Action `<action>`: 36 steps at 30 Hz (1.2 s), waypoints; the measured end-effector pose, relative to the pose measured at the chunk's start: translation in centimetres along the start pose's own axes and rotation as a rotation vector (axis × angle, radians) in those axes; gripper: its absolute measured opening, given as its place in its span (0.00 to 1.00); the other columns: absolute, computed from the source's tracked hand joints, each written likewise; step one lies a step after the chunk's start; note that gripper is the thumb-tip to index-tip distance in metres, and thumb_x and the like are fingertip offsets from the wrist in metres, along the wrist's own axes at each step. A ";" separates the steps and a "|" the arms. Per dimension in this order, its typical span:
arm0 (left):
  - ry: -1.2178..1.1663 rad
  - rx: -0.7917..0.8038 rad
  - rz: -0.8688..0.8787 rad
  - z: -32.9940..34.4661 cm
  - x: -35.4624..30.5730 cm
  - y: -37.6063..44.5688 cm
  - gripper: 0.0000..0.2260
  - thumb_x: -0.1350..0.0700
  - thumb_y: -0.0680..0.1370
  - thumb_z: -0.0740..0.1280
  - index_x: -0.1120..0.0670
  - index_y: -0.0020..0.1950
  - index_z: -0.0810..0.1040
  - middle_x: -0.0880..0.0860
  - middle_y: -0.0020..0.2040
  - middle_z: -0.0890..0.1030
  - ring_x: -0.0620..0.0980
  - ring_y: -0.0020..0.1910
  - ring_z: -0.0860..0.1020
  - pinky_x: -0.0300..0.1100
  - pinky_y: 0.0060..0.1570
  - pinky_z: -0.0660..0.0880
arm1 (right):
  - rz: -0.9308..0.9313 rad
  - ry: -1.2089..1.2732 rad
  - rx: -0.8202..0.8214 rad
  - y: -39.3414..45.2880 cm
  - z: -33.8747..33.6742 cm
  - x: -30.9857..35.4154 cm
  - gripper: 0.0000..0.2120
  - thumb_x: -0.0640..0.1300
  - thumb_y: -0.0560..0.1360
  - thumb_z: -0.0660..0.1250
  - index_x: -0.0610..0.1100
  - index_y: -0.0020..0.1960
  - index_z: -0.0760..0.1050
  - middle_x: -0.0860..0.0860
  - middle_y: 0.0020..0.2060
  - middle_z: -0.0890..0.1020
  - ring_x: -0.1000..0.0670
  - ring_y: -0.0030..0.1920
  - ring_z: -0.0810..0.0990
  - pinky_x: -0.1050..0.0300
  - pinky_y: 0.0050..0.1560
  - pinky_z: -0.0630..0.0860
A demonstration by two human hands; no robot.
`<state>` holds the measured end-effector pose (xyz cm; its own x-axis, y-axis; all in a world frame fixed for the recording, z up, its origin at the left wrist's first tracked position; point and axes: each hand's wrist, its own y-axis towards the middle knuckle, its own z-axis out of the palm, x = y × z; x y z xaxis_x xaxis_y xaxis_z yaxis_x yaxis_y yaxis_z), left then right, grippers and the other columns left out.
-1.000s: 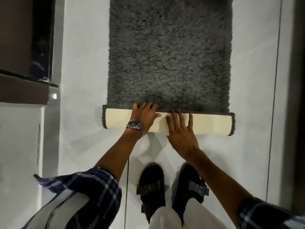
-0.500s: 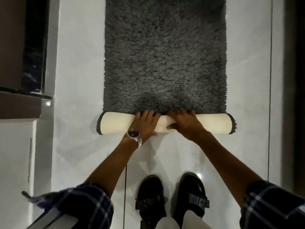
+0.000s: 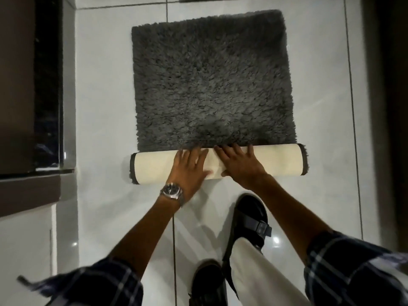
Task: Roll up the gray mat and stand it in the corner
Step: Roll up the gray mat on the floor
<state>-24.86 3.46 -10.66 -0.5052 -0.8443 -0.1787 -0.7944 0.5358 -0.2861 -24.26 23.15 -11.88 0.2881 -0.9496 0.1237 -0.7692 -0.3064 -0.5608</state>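
Open tile beside the fingers, mat pile ahead

Beyond the fingertips (image 3: 223, 149) lies the flat gray mat (image 3: 212, 80); bare floor (image 3: 103, 107) flanks both hands; a dark cabinet (image 3: 31, 85) bounds the far left.

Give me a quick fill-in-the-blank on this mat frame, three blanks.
1. Both hands press on the rolled part of the gray mat, whose outer surface is ____ in colour.
2. The wristwatch sits on the ____ wrist.
3. The floor under the mat is glossy ____.

Missing words: cream; left; tile
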 end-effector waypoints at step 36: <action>-0.170 -0.001 -0.054 -11.6 9.2 24.7 0.28 0.46 0.85 0.51 0.58 0.81 0.53 0.58 0.83 0.53 0.56 0.82 0.50 0.61 0.79 0.51 | 0.125 0.232 -0.108 18.3 -16.5 -12.2 0.33 0.61 0.82 0.40 0.43 0.81 0.45 0.44 0.82 0.50 0.43 0.81 0.45 0.36 0.79 0.47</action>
<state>-53.06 8.96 -8.47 -0.3972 -0.8601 -0.3200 -0.8193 0.4895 -0.2987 -51.28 28.01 -10.13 0.0587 -0.9663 0.2506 -0.8503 -0.1799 -0.4945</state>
